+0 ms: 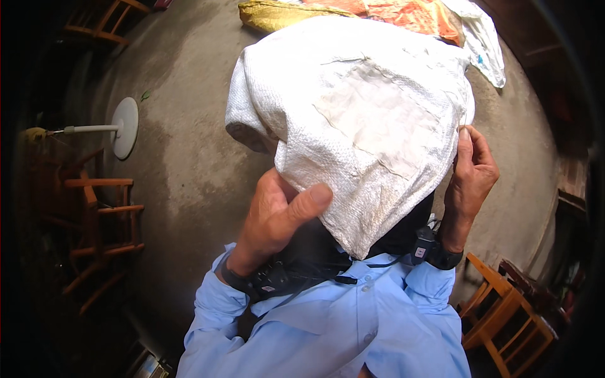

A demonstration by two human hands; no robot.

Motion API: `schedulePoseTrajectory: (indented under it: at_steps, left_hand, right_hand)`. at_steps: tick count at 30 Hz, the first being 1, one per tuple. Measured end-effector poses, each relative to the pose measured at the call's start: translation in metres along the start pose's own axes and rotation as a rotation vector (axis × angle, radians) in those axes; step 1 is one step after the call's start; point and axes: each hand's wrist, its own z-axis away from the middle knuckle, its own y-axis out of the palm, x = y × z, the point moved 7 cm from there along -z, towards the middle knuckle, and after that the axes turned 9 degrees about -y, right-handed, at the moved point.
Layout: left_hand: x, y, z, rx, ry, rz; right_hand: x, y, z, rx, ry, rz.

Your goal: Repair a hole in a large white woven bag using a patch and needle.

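On the white sack (302, 120), a pale patch (381, 113) is already placed, but it cannot be told whether all its edges are fastened; what is left is therefore not clear. The sack is held in front of the blue shirt (321, 327), between both hands. Its near left edge is gripped by the left hand (272, 211), thumb above, other fingers hidden beneath. Its right edge is pinched by the fingers of the right hand (472, 173).

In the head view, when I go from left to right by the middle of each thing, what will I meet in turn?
A wooden chair, a white round base, the left hand, the white sack, the right hand, another wooden chair.
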Motion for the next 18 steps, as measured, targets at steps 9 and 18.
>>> schedulePoseTrajectory:
  at_steps: [9,18]
  left_hand:
    - [0.0002,0.0041,0.0044,-0.117,0.006,0.065]
    - [0.0028,0.0050,0.0085,-0.099,-0.051,0.088]
  right_hand:
    - [0.0004,0.0031,-0.0032,0.017,0.007,-0.008]
    - [-0.0024,0.0016,-0.0051,0.009,0.025,-0.022]
